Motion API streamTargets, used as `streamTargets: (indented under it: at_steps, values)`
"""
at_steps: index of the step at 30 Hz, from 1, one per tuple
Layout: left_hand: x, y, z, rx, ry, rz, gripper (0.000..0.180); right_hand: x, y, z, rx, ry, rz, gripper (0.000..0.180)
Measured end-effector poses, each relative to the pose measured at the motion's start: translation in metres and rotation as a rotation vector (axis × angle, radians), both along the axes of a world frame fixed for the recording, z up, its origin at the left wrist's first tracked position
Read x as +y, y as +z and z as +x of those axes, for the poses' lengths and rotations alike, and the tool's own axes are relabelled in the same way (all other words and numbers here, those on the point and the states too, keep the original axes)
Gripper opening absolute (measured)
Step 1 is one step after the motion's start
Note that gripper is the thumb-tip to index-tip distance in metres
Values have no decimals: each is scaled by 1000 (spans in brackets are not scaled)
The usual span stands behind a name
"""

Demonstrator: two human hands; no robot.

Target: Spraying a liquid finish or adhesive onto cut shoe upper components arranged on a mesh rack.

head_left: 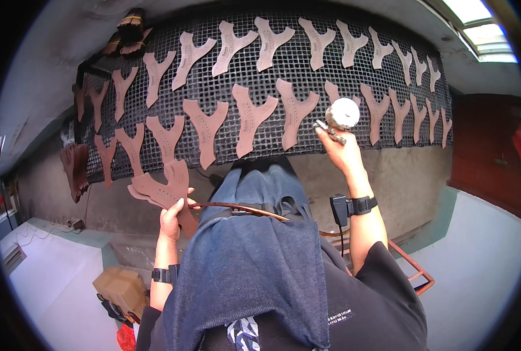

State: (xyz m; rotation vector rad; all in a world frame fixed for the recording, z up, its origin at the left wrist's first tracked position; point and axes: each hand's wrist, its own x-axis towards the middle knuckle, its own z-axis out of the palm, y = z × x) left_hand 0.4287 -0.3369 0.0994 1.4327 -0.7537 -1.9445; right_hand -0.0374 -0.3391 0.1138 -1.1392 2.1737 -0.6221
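Observation:
My right hand is closed around a spray gun with a round white cup, held over the near row of pieces on the mesh rack. The cup partly covers one brown piece behind it. At the rack's near left edge, my left hand grips a few overlapping Y-shaped brown leather pieces, thumb on top. Similar flat Y-shaped leather pieces with small punched holes lie spaced out in two rows on the black mesh.
A stack of brown pieces hangs at the rack's left corner, and banded bundles sit at its far left. A cardboard box stands at lower left. A reddish-brown panel is on the right. A brown hose crosses my denim apron.

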Motion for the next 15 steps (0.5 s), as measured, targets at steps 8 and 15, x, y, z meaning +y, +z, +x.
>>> streamTargets:
  at_steps: [8,15]
  values:
    - [5,-2,81,34,-16,4,48,39,15,78,-19,-81,171,34]
    - [2,1,87,21,4,13,46,-22,25,99,11,10,-207,28]
